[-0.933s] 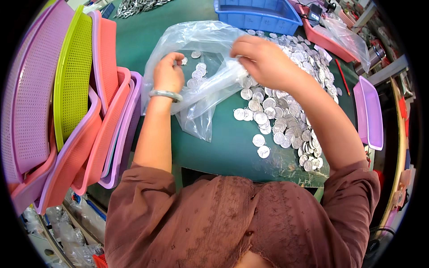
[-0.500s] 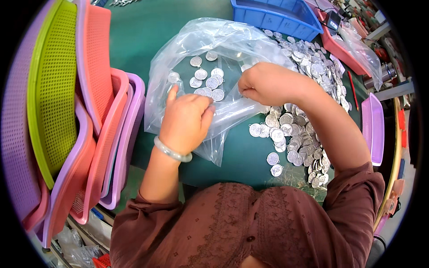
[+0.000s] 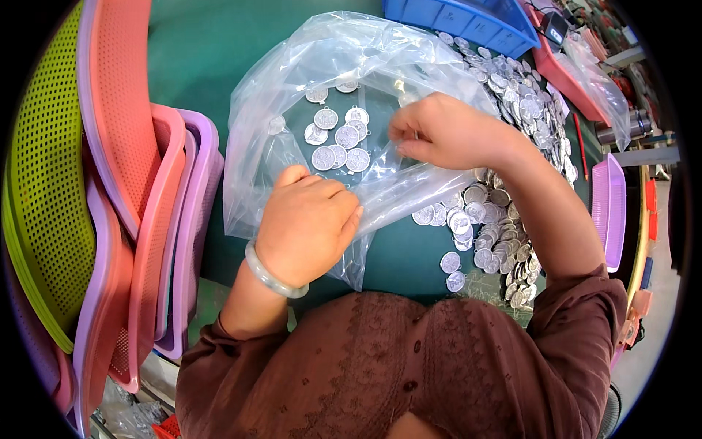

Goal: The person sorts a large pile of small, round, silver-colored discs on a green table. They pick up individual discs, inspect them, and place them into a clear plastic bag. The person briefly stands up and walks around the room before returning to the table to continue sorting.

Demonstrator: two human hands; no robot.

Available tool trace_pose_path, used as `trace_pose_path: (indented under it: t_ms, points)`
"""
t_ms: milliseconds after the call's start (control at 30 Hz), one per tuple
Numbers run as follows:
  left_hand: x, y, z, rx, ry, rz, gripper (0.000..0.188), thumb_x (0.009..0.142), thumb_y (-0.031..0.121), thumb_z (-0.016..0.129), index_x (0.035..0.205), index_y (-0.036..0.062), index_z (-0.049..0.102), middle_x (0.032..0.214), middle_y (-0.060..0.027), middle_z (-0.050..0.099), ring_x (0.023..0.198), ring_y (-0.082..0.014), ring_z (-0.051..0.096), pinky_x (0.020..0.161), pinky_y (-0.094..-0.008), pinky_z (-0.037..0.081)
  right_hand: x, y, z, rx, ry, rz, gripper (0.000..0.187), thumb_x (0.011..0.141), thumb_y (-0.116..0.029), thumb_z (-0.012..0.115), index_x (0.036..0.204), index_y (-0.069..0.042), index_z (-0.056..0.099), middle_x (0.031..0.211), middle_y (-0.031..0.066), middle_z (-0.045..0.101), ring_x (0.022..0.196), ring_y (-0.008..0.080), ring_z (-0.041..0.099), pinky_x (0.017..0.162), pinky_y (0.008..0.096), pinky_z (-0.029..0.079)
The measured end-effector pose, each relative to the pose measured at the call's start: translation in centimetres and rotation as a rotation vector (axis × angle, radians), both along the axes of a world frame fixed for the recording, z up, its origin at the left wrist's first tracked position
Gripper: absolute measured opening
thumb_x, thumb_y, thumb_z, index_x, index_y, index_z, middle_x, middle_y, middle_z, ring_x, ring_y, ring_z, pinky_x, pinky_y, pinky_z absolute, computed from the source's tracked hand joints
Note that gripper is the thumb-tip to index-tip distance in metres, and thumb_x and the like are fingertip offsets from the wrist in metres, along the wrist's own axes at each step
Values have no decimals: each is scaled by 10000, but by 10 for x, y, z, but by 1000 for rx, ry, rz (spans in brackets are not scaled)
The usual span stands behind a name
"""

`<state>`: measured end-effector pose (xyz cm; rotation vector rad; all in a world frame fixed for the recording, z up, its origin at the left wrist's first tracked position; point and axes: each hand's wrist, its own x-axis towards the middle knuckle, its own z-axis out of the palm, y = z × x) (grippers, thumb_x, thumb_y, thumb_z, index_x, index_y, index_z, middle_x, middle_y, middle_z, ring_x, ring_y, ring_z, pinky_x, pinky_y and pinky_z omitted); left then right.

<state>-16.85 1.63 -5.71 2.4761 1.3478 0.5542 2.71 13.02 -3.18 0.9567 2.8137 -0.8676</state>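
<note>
A large clear plastic bag (image 3: 272, 88) lies spread on the green table. Several round silver medals with small loops (image 3: 346, 137) form a loose cluster within the bag's outline. My left hand (image 3: 307, 227), with a pale bangle at the wrist, has its fingers curled over the bag's near edge and grips the film. My right hand (image 3: 439, 132) hovers over the bag's right part, just right of the cluster. Its fingers are bent in toward the thumb, and what lies between them is hidden. A big heap of the same medals (image 3: 504, 234) spreads beneath and beyond my right forearm.
Stacked pink, purple and green perforated baskets (image 3: 121, 110) stand along the left. A blue bin (image 3: 468, 25) sits at the far right, beside a pink tray (image 3: 567, 88). A red pencil-like stick (image 3: 580, 146) and a purple basket (image 3: 608, 212) line the right edge.
My left hand has drawn back toward me, and its fingers have curled in from a more spread pose. The bag's near edge came with it. My right hand has loosened slightly and shifted a little.
</note>
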Motion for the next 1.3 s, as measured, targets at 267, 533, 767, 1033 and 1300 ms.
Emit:
trace_pose_path:
  t_ms: [267,533,767,1033,1300]
  points:
    - [1,-1,-3,-29,37,-31,57,726,125,550,709,74,567,699,-37,552,678,-221,530,665,-322,349,-17,8,-30,210,149,-105,253,660,-38,569,912,-19,585,865,154,597,821,320,563,731,381,449]
    - [1,-1,-10,-46,-12,-43,82,716,136,547,697,57,550,697,-64,549,684,-265,522,607,-367,389,-23,11,-34,168,105,-44,201,638,-14,590,837,-24,558,803,109,553,734,289,550,645,345,448]
    - [1,0,-9,-58,-28,-48,86,712,133,556,686,51,555,682,-77,553,668,-278,524,593,-377,407,-19,-5,-29,108,47,-48,197,641,-119,639,802,-28,569,809,116,555,756,293,555,656,352,450]
    - [1,0,-10,-95,-31,-17,89,721,134,562,692,50,566,676,-95,560,650,-286,530,579,-363,418,-27,-27,-42,218,90,-146,270,632,-250,671,751,-28,575,827,133,560,788,305,559,684,388,449]
    - [7,2,-19,-93,-280,251,163,739,94,549,891,34,557,769,-128,549,667,-312,525,585,-377,417,-29,-29,-39,-7,138,-168,134,648,-128,589,736,-30,564,746,158,581,722,311,573,655,391,452]
